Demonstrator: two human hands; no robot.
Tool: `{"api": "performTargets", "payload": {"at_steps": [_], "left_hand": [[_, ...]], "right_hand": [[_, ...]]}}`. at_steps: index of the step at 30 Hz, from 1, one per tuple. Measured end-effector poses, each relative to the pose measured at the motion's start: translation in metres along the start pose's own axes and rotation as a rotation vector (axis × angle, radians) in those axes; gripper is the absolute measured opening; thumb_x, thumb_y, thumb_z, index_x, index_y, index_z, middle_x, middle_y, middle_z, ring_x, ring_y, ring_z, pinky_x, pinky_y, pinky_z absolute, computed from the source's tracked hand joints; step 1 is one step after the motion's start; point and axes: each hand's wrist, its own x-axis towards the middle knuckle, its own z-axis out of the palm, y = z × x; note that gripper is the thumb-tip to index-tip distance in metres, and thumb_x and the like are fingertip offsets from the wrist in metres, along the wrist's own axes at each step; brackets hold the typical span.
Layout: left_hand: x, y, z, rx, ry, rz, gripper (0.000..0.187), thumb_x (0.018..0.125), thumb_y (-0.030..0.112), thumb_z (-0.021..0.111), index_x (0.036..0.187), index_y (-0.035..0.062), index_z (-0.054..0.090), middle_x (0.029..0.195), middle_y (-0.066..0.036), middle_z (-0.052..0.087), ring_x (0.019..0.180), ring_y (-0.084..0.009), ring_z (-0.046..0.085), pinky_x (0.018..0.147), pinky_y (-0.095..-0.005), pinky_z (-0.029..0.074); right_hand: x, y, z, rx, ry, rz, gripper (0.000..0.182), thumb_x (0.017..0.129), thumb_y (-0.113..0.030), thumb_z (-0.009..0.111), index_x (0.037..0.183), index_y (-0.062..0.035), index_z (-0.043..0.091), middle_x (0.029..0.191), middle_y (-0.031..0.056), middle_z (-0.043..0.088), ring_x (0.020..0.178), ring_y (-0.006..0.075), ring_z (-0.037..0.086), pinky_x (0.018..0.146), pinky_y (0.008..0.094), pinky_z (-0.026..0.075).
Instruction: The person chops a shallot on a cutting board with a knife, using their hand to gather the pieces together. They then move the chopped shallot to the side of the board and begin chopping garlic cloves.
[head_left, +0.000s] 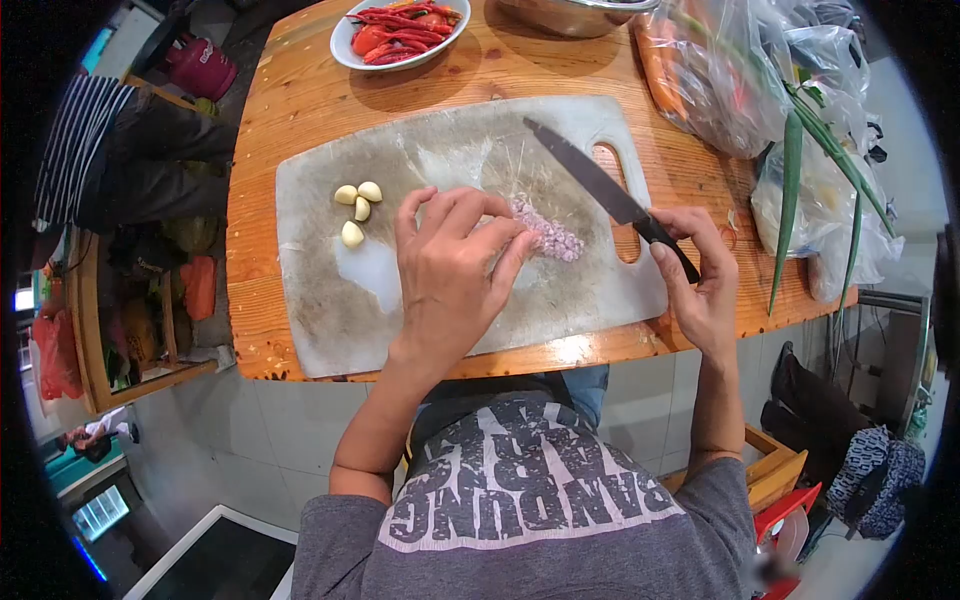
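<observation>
My right hand grips the black handle of a kitchen knife, whose blade points up and left above the cutting board. My left hand is at the board's middle, fingers curled and thumb tip close to the index finger. These fingertips touch the left side of a small heap of finely chopped purple-white shallot or onion; anything pinched between them is hidden. Several peeled garlic cloves lie on the board to the left of my left hand.
Behind the board are a white bowl of red chilies and tomatoes and a metal bowl. Plastic bags with carrots and green scallion leaves are at the right. Another person stands at the far left.
</observation>
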Motion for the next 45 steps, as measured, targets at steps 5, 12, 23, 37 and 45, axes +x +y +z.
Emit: {"api": "performTargets", "payload": {"at_steps": [5, 12, 23, 37, 45], "left_hand": [[0.003, 0.0, -0.003, -0.028, -0.008, -0.063, 0.011, 0.08, 0.005, 0.077, 0.089, 0.0083, 0.071, 0.094, -0.003, 0.066, 0.099, -0.0257, 0.062, 0.102, -0.0434, 0.039], [0.002, -0.008, -0.001, -0.078, -0.003, -0.027, 0.016, 0.072, -0.002, 0.073, 0.08, 0.0107, 0.067, 0.096, -0.003, 0.065, 0.1, -0.0277, 0.061, 0.097, -0.0427, 0.04], [0.004, -0.014, 0.0, -0.116, 0.009, -0.071, 0.008, 0.077, 0.015, 0.083, 0.083, 0.0129, 0.078, 0.084, -0.001, 0.065, 0.09, -0.022, 0.06, 0.096, -0.0401, 0.039], [0.012, -0.011, -0.009, -0.131, -0.014, -0.06, 0.007, 0.087, 0.009, 0.072, 0.095, 0.0092, 0.072, 0.089, -0.004, 0.069, 0.092, -0.0249, 0.063, 0.105, -0.0453, 0.038], [0.01, -0.026, -0.035, -0.164, 0.024, -0.161, 0.014, 0.088, 0.009, 0.071, 0.102, 0.0081, 0.073, 0.094, -0.006, 0.07, 0.096, -0.026, 0.063, 0.098, -0.0407, 0.041]], "right_hand": [[-0.004, 0.008, -0.015, -0.04, 0.017, 0.028, 0.024, 0.089, 0.0, 0.068, 0.113, 0.0001, 0.07, 0.105, 0.0113, 0.067, 0.099, 0.0232, 0.062, 0.09, 0.0341, 0.047], [-0.004, 0.02, -0.061, -0.461, -0.242, -0.165, 0.026, 0.086, -0.003, 0.071, 0.111, -0.0079, 0.072, 0.105, 0.0093, 0.064, 0.107, 0.0285, 0.059, 0.108, 0.0447, 0.036], [0.048, 0.035, -0.032, -0.473, -0.368, -0.363, 0.036, 0.081, -0.003, 0.069, 0.115, -0.0147, 0.073, 0.105, 0.0059, 0.061, 0.108, 0.0273, 0.057, 0.113, 0.049, 0.03], [0.042, 0.018, -0.015, -0.521, -0.263, -0.416, 0.034, 0.082, -0.004, 0.07, 0.113, -0.0151, 0.075, 0.101, 0.0053, 0.063, 0.102, 0.0264, 0.059, 0.101, 0.0432, 0.037], [-0.003, -0.029, 0.001, -0.564, -0.156, -0.347, 0.045, 0.074, -0.002, 0.072, 0.118, -0.0122, 0.074, 0.1, 0.0045, 0.064, 0.089, 0.0243, 0.059, 0.079, 0.0395, 0.042]]}}
